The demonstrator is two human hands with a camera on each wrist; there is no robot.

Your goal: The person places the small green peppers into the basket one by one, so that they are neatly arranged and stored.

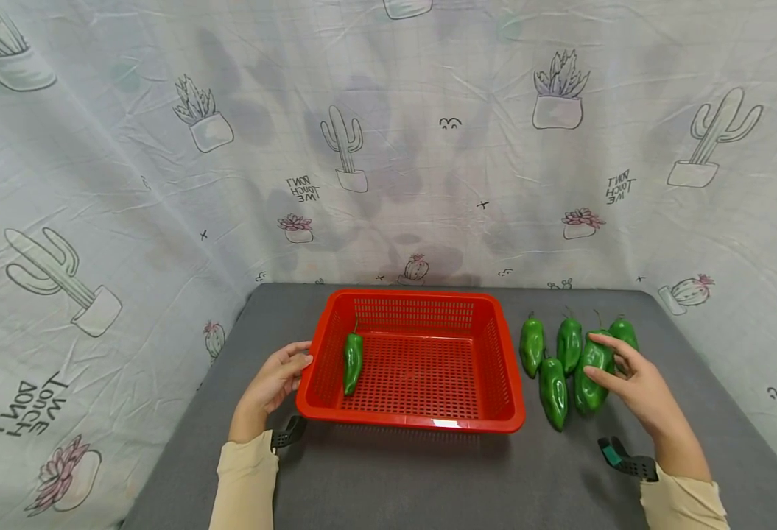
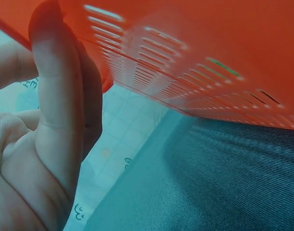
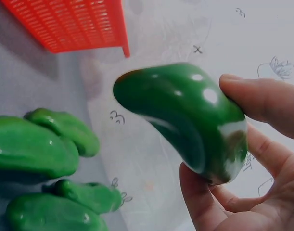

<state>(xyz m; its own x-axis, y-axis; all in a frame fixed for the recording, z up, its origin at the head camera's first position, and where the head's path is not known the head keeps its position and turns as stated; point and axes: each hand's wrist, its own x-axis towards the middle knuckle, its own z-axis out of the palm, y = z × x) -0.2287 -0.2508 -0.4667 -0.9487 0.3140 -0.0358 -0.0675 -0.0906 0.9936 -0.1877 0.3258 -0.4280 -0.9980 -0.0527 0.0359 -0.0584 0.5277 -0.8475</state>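
We've got patterned cloth (image 1: 421, 177) at twelve o'clock, then the grey tabletop (image 1: 375, 486) with a red basket (image 1: 388, 420) on it. Our left hand (image 1: 278, 379) grips its rim at nine; our right hand (image 1: 643, 390), at three, pinches a big green pepper (image 1: 592, 359). Four loose peppers (image 1: 553, 394) surround that one, three blocking basketward. Another pepper (image 1: 353, 362) lies inside, at nine.

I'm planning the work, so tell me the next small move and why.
Probably carry the held pepper leftward to the red basket: the fingers of the right hand pinch it, another pepper lies inside with room beside it, and the left hand holds the basket.
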